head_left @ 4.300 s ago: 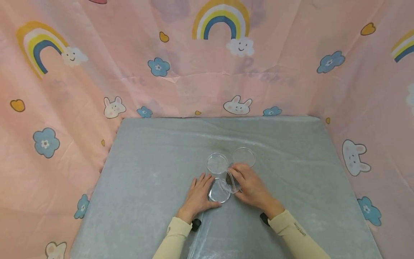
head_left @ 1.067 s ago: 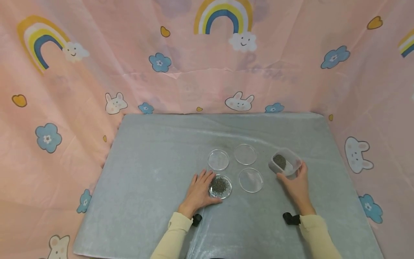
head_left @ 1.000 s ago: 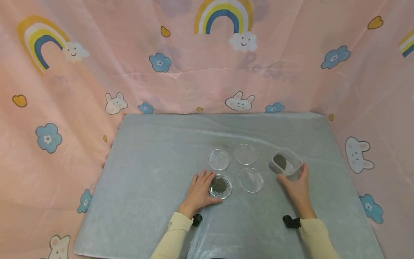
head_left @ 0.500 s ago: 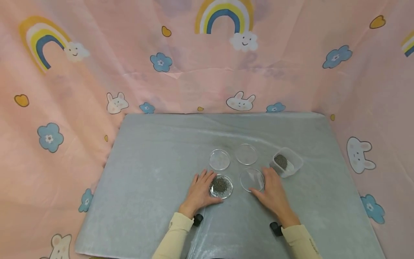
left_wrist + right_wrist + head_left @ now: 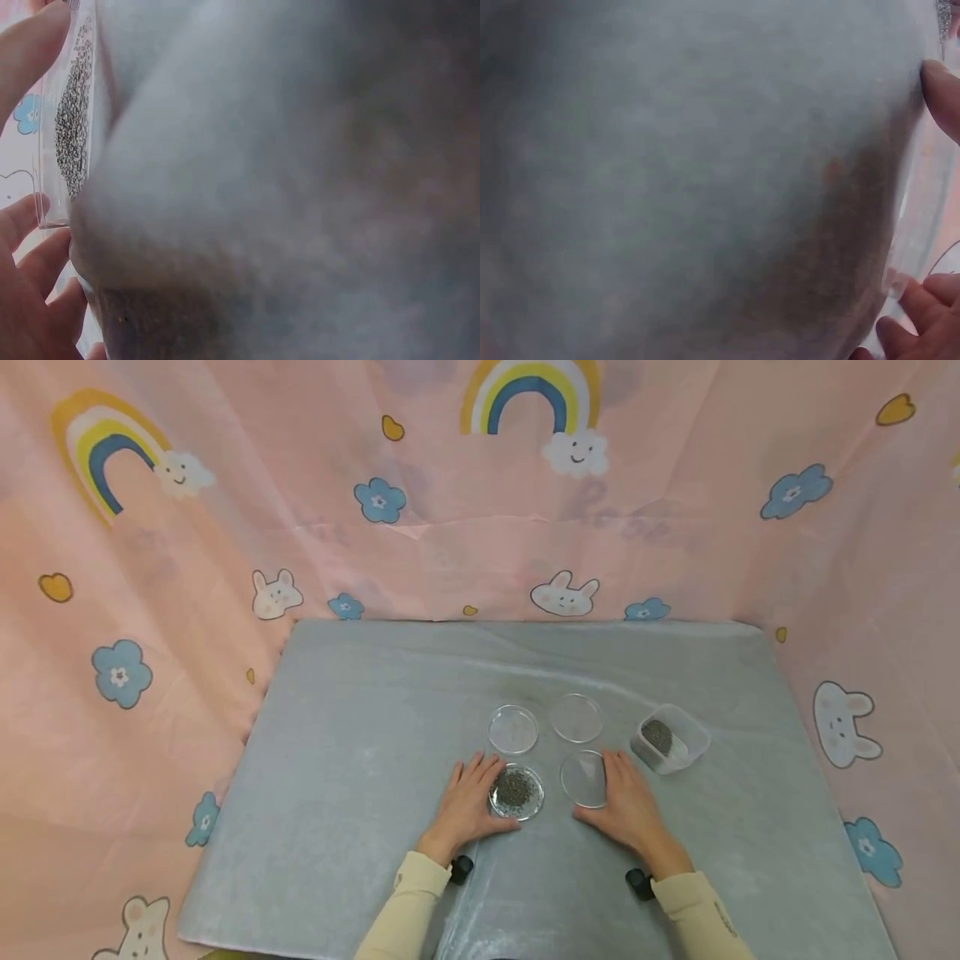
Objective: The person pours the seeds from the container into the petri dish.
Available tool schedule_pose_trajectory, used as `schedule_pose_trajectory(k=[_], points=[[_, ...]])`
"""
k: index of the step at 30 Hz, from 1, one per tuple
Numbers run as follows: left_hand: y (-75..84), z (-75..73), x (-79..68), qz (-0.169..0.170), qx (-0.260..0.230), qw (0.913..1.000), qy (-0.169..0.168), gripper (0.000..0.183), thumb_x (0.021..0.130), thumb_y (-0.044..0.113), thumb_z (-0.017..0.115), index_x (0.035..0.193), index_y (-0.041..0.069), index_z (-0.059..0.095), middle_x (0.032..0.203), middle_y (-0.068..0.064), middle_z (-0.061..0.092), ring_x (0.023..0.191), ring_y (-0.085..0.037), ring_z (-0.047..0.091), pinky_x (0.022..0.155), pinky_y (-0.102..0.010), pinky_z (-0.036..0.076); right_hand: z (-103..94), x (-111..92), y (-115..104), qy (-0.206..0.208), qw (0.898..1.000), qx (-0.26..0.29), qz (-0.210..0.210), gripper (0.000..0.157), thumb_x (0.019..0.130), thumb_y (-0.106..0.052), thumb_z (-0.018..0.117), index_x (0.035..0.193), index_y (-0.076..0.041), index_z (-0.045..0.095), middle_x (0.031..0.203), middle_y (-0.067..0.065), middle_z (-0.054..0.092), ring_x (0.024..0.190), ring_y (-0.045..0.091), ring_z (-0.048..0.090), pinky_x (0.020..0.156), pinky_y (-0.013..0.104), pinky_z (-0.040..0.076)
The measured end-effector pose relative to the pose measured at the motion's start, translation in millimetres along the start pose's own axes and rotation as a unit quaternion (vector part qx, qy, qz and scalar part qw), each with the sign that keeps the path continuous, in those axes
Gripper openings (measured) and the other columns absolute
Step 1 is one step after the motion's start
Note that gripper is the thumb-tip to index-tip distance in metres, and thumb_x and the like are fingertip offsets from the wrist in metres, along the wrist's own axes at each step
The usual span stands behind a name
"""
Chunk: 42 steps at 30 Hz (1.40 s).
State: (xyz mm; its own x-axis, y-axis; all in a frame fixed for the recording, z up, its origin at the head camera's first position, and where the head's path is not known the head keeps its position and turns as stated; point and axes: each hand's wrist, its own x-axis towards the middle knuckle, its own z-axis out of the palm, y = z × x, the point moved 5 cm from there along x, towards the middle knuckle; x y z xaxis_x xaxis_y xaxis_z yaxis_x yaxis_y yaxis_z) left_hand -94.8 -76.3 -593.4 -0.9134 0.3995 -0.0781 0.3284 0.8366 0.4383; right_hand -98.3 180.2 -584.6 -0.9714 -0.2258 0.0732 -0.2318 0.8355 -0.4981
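Note:
In the head view my left hand (image 5: 468,802) holds the near-left petri dish (image 5: 537,806), thumb at its near edge and fingers at its far-left side. Dark grey granules (image 5: 514,788) lie heaped in this clear round dish; the left wrist view shows the granules (image 5: 73,112) side-on between thumb and index finger. My right hand (image 5: 628,806) spans the near-right petri dish (image 5: 581,777), which is clear and bare inside. Its fingers are at the right rim and its thumb at the near edge. In the right wrist view a fingertip touches the clear rim (image 5: 894,283).
Two more clear petri dishes, a back-left dish (image 5: 513,730) and a back-right dish (image 5: 577,718), lie beyond the hands. A translucent rectangular plastic container (image 5: 686,750) with more dark granules stands to the right. Grey cloth covers the table (image 5: 337,760); a pink printed curtain (image 5: 450,552) surrounds it.
Granules now lie in the near-left dish, bare earlier. My right hand set the plastic container down at right, let go, and moved left onto the near-right dish. The left hand stayed put.

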Motion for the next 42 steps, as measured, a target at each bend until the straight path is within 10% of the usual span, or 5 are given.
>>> schedule_pose_trajectory(k=[7,19,42], points=[[1.4,-3.4,0.2,0.002,-0.002,1.0000,0.002,0.100,0.068,0.064,0.078,0.148,0.016,0.042,0.152,-0.004,0.042,0.146,-0.026,0.024,0.118,-0.050,0.015,-2.7,-1,-1,0.019,1.000,0.006,-0.020,0.098,0.064,-0.031,0.088,0.136,0.013,0.039,0.132,0.035,0.047,0.127,0.050,0.040,0.105,0.059,0.032],[2.3,-4.5,0.0,0.004,0.001,1.0000,0.003,0.099,0.068,0.063,0.078,0.148,0.016,0.042,0.152,-0.003,0.041,0.147,-0.026,0.024,0.118,-0.050,0.016,-9.0,0,-34,0.032,0.982,-0.030,-0.186,0.092,0.050,-0.021,0.081,0.132,0.007,0.049,0.119,0.022,0.054,0.110,0.041,0.053,0.094,0.055,0.042],[1.7,-1.5,-0.6,0.000,0.011,0.9999,-0.005,0.099,0.070,0.065,0.076,0.149,0.016,0.041,0.153,-0.003,0.040,0.147,-0.025,0.022,0.118,-0.050,0.018,9.2,24,-80,0.009,0.978,0.080,-0.191,0.099,0.064,-0.037,0.088,0.138,0.009,0.041,0.129,0.023,0.054,0.117,0.037,0.054,0.097,0.052,0.045]])
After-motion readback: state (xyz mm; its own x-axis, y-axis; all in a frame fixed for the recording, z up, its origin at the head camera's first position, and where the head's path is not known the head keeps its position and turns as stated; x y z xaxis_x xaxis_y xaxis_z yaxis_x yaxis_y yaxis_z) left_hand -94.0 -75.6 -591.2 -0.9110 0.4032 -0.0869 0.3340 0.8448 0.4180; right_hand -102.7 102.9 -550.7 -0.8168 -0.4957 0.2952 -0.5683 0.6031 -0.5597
